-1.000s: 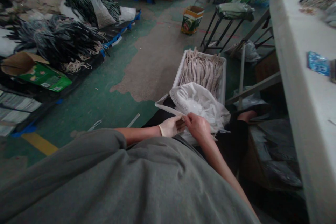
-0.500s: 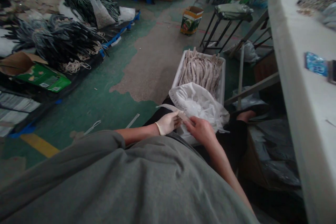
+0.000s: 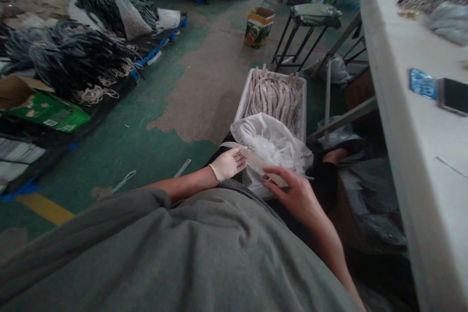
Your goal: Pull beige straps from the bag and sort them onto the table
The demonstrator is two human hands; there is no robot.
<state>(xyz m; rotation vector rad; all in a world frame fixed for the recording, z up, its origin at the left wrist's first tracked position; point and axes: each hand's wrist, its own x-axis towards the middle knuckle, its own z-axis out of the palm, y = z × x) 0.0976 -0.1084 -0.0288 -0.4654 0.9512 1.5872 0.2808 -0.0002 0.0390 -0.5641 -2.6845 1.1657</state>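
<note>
A pale, flat fabric strap (image 3: pixel 253 158) stretches between my two hands over my lap. My left hand (image 3: pixel 227 164), in a whitish glove, is closed on the strap, and one end sticks out past it to the left. Bare, my right hand (image 3: pixel 292 187) pinches the strap farther along on the right. Just beyond my hands lies an open white plastic bag (image 3: pixel 272 139) with whitish pieces inside that I cannot make out. The bag rests on the near part of a white crate (image 3: pixel 241 107), which holds many beige straps (image 3: pixel 274 95).
To the right runs a long white table (image 3: pixel 398 107) with a phone (image 3: pixel 453 96) and a blue packet (image 3: pixel 423 83). A black stool (image 3: pixel 300 39) and an open carton (image 3: pixel 259 27) stand ahead. Bundled dark cords (image 3: pixel 69 56) lie on pallets at left.
My right hand has slid right, away from the left, so a longer stretch of strap shows between them. The left hand's fingers have loosened a little. The view has shifted slightly.
</note>
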